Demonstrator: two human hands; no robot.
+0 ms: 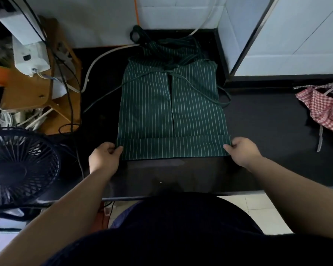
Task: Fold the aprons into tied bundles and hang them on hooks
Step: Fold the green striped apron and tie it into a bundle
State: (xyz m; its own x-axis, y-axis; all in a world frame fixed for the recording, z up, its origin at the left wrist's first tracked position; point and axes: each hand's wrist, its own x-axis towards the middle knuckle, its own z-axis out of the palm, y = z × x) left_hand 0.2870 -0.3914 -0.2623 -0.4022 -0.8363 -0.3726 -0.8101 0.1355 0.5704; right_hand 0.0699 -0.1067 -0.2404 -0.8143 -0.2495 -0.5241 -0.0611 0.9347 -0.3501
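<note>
Green striped apron (171,112) lies flat on the black counter (267,131), directly in front of the person. Side panels are folded in and meet at a centre seam. The near hem is turned up once into a narrow band (173,148).

Left hand (105,157) pinches the band's left end; right hand (240,150) pinches the right end. On both, fingers are curled round the cloth edge.

Judged step: rolling or folding the apron from the hem toward the bib.

Risks:
- Uneven pull between the hands would skew the band, and the centre seam would gape open.
- The waist ties (108,95) trail loose off both sides. The left one runs toward the white cable (96,60). If rolled in, none is left to tie the bundle.
- The neck loop (136,34) sits bunched at the far wall; a long roll may push it off the surface edge.

Outward: a red checked apron (323,110) waits crumpled, well apart on the right. A black fan (17,166) stands on the left, near the left forearm.
</note>
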